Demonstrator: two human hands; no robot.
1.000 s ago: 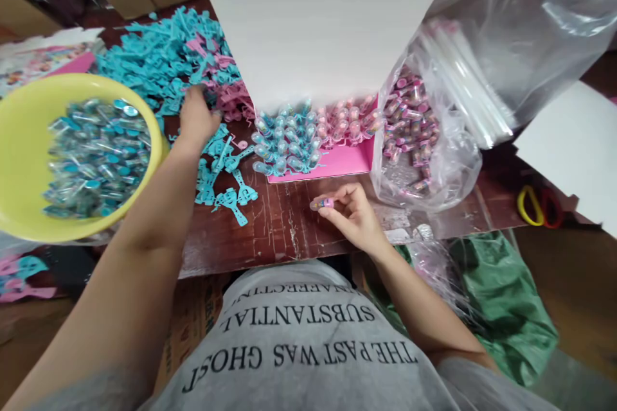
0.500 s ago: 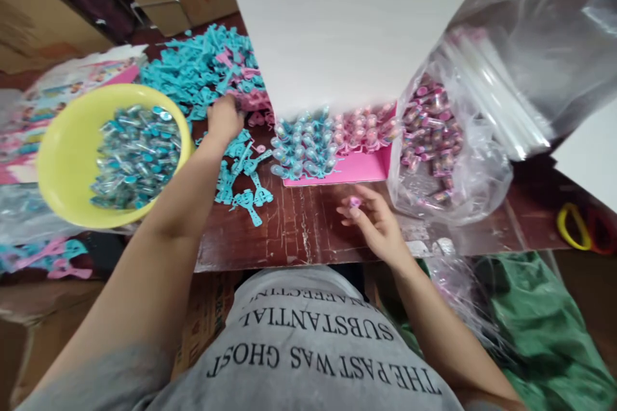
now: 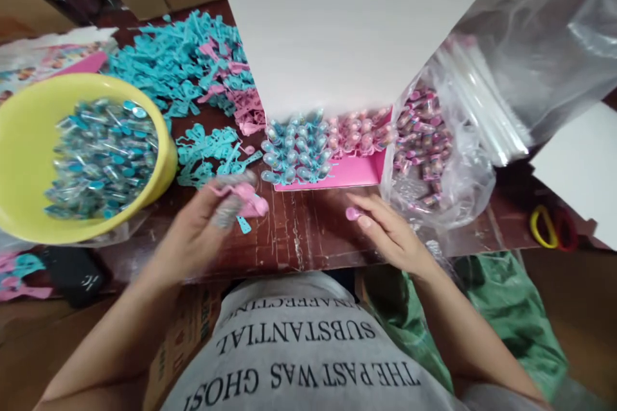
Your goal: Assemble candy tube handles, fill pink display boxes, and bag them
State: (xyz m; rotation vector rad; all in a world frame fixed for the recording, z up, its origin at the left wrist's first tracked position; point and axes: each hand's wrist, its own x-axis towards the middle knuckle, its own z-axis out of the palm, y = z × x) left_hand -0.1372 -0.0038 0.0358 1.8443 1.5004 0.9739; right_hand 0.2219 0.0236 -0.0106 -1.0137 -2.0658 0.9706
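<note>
My left hand (image 3: 202, 231) is blurred by motion above the wooden table (image 3: 299, 231), its fingers closed on a pink plastic holder (image 3: 245, 196). My right hand (image 3: 385, 231) rests near the table's front edge, pinching a small pink capsule (image 3: 351, 213). Just beyond both hands lies a pink tray (image 3: 347, 170) carrying rows of blue capsules (image 3: 294, 151) and pink capsules (image 3: 359, 131). A heap of blue and pink plastic holders (image 3: 193, 77) spreads at the back left.
A yellow bowl (image 3: 29, 115) full of blue capsules stands at the left. A clear bag of pink capsules (image 3: 429, 135) lies at the right, beside white tubes in plastic (image 3: 482, 103). A white board (image 3: 357, 19) rises behind. Rubber bands (image 3: 549, 228) lie far right.
My left hand has drawn back from the heap of holders toward me, bringing a pink holder with it. My right hand has barely moved and still pinches the pink capsule.
</note>
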